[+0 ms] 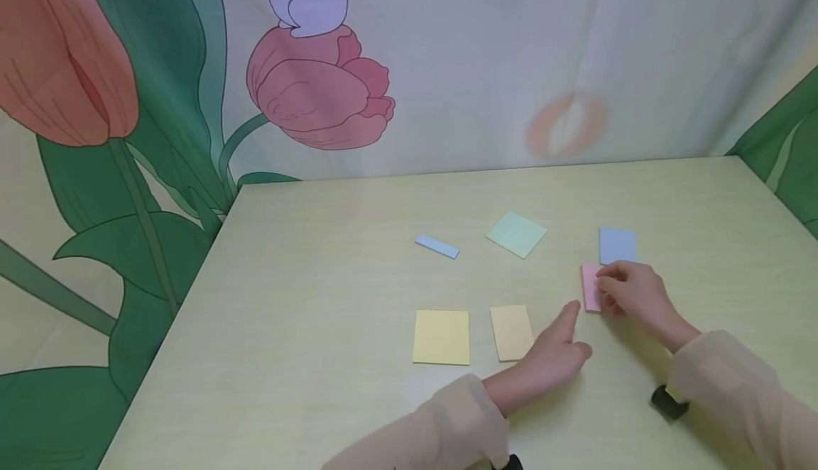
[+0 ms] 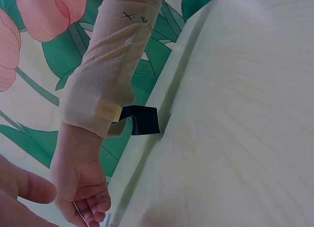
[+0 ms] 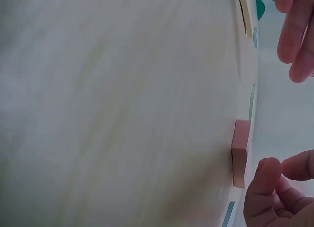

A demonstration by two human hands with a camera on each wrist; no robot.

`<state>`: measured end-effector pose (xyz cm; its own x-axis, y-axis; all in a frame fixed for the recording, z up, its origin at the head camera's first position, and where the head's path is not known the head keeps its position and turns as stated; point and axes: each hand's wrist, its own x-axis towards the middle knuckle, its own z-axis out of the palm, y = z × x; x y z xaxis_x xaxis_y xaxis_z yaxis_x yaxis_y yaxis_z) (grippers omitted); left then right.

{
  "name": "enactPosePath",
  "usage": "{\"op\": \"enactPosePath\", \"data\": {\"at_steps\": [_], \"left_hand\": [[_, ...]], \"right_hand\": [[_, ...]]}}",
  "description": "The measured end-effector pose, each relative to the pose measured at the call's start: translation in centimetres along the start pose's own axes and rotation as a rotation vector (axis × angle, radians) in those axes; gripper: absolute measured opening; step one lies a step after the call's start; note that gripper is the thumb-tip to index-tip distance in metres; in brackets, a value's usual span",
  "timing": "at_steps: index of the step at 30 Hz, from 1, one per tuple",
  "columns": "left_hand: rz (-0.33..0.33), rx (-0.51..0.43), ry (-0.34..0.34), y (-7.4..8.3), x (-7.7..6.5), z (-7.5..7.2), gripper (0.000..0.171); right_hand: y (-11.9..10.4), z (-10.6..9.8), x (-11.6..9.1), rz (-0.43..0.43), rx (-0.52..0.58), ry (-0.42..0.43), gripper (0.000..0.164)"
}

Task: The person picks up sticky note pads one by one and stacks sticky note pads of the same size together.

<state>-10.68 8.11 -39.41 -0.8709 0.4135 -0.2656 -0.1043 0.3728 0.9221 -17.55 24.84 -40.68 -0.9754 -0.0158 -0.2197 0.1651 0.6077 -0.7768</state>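
In the head view a pink sticky-note pad (image 1: 590, 289) lies on the table, its right part hidden by my right hand (image 1: 637, 299). The fingers of that hand are loosely bent over the pad. Seen from the right wrist, a small gap seems to separate the bent fingertips (image 3: 267, 175) from the pink pad (image 3: 240, 148). My left hand (image 1: 542, 360) is held just left and nearer, index finger pointing towards the pink pad and thumb apart, holding nothing. It partly covers a corner of the pale orange pad (image 1: 510, 329).
A yellow pad (image 1: 441, 337) lies left of the orange one. Farther back are a narrow blue pad (image 1: 437, 246), a green pad (image 1: 516, 234) turned cornerwise and a blue pad (image 1: 617, 246) just behind the pink one. A flower-printed curtain (image 1: 460, 65) hangs behind the table.
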Motion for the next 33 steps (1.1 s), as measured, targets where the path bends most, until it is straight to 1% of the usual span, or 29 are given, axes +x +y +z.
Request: {"op": "enactPosePath", "data": {"at_steps": [9,14,18,25,33], "left_hand": [[-0.059,-0.03,0.011,0.0,1.7,0.8,0.062],[-0.11,-0.047,0.029,0.0,2.6,1.1,0.061],[-0.134,-0.05,0.028,-0.1,3.3,1.2,0.06],[-0.134,-0.077,0.03,-0.2,4.2,1.3,0.057],[-0.121,-0.08,0.026,0.0,4.5,1.3,0.055]], "right_hand": [[0.2,-0.4,0.7,0.068,-0.032,-0.003,0.033],[0.3,-0.5,1.1,0.093,-0.026,-0.05,0.034],[0.4,-0.5,1.4,0.109,-0.024,-0.101,0.036],[0.5,-0.5,1.8,0.145,-0.028,-0.178,0.037],[0.6,-0.4,2.1,0.157,-0.01,-0.214,0.039]]}}
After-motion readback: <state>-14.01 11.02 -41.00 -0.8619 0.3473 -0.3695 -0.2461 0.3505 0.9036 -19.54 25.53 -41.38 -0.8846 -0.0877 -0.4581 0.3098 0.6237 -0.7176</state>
